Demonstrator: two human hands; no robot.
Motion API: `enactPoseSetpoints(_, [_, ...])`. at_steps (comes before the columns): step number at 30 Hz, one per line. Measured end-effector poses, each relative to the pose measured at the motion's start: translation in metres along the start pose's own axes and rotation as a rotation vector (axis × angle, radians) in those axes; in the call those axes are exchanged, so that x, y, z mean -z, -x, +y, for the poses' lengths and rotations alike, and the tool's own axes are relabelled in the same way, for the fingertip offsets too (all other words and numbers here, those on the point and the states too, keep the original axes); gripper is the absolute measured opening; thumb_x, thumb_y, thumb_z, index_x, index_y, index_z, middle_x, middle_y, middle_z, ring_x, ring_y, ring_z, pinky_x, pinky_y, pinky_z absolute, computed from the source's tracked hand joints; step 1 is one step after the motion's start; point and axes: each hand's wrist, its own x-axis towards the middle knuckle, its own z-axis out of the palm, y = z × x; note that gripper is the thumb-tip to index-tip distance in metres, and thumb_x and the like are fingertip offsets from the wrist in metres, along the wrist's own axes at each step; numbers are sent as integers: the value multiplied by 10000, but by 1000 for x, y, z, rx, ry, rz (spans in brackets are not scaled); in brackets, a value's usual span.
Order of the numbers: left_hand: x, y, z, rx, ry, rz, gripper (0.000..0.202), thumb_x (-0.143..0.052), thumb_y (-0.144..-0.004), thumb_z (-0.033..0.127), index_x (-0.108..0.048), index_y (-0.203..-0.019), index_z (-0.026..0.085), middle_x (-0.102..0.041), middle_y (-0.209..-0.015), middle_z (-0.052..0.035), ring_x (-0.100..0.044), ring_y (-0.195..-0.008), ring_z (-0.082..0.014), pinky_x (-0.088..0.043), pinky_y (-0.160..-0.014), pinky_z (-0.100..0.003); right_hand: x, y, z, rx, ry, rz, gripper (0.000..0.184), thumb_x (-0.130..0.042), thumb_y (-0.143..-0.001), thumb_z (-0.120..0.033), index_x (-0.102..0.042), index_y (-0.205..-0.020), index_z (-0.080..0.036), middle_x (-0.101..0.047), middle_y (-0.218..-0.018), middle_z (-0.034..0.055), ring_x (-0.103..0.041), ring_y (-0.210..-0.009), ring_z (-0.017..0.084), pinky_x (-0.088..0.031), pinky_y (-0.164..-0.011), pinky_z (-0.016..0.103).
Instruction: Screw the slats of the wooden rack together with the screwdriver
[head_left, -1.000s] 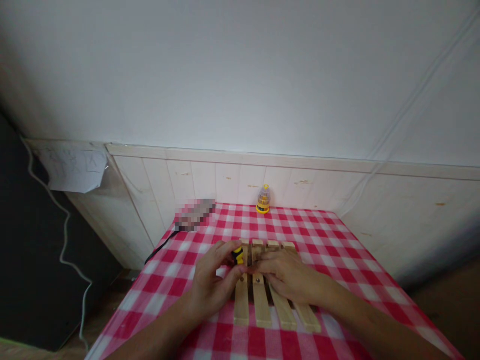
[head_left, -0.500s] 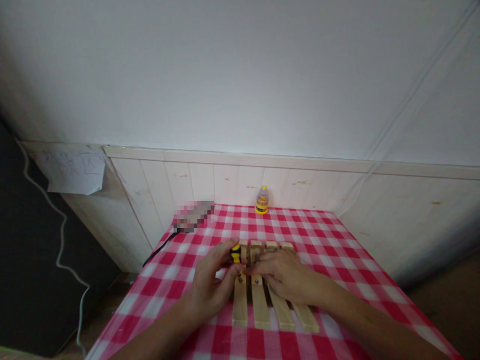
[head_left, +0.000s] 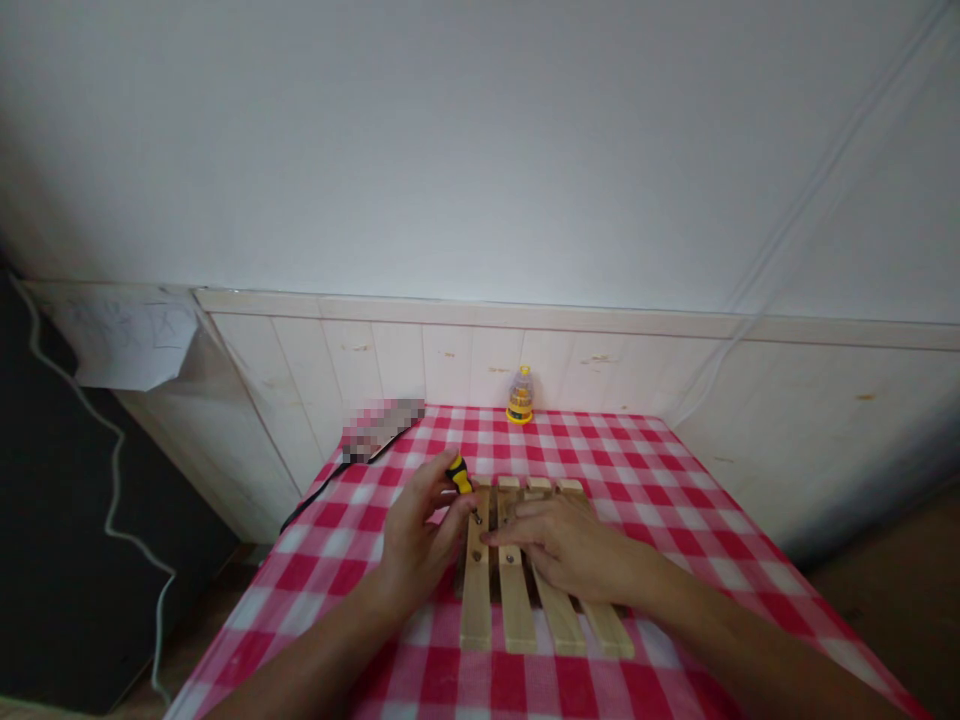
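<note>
My left hand (head_left: 421, 528) is closed on a small screwdriver (head_left: 460, 475) with a stubby yellow-and-black handle. The tool leans, its handle up and to the left and its tip low over the leftmost slat, near a screw hole. Below it lies a wooden slatted piece (head_left: 519, 612), several pale slats side by side over darker crosspieces. Screw heads (head_left: 510, 559) show on the two left slats. My right hand (head_left: 576, 540) rests across the right-hand slats with its fingers stretched out, the index fingertip at the leftmost slat beside the tip. It covers the middle of those slats.
A red-and-white checked cloth (head_left: 660, 500) covers the table. At the back stands a clear and yellow bit container (head_left: 520, 397) by the white panelled wall (head_left: 450, 360). A blurred-out object (head_left: 381, 430) with a black strap lies at the back left edge.
The screwdriver has tipped from near upright to leaning left, its handle rising a little with my left hand. My right hand stays on the slats. The view has shifted slightly.
</note>
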Motion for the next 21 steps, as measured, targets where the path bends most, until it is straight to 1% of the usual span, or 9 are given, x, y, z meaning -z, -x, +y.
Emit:
enactPoseSetpoints(2, [1, 1, -3, -28, -26, -19, 497, -736, -971, 186, -627, -1437, 321, -757, -1117, -35, -778, -856, -134, -678, -745, -210, 0, 0, 0, 0, 0, -3, 570, -509, -950, -72, -752, -1361, -384, -824, -1222, 22, -745, -1123, 206, -528, -979, 331])
enactPoseSetpoints(5, [2, 1, -6, -70, -35, -39, 538, -752, -963, 178, -612, -1456, 341, -745, -1121, -28, -777, -901, -145, -689, -776, -229, -1, 0, 1, 2, -4, 4, 549, -514, -954, -79, -766, -1339, -379, -825, -1218, 23, -745, -1119, 204, -527, -971, 327])
enactPoseSetpoints(8, [2, 0, -5, -102, -31, -70, 553, -763, -957, 175, -610, -1458, 354, -728, -1120, -20, -771, -928, -151, -697, -794, -250, -1, 0, 1, 8, -17, 13, 540, -513, -960, -81, -768, -1334, -375, -826, -1208, 26, -747, -1111, 201, -528, -971, 324])
enactPoseSetpoints(13, [2, -2, -2, -153, -49, -100, 563, -744, -971, 162, -597, -1474, 366, -715, -1146, -23, -757, -951, -147, -696, -787, -247, -1, 0, 1, 12, -24, 11, 553, -521, -950, -78, -759, -1348, -379, -823, -1218, 25, -745, -1121, 205, -529, -978, 329])
enactPoseSetpoints(18, [4, 0, -1, -148, -106, -122, 590, -738, -974, 155, -575, -1506, 350, -765, -1130, -30, -788, -922, -151, -689, -816, -250, 0, -1, 1, 12, -38, 9, 534, -534, -937, -79, -775, -1320, -362, -825, -1198, 25, -744, -1113, 207, -534, -971, 324])
enactPoseSetpoints(21, [5, 2, 0, -148, -122, -117, 596, -724, -981, 148, -564, -1521, 342, -794, -1162, -44, -812, -938, -165, -683, -846, -254, 1, -1, 1, 13, -45, -2, 489, -531, -942, -82, -808, -1248, -347, -829, -1172, 23, -745, -1094, 202, -534, -962, 316])
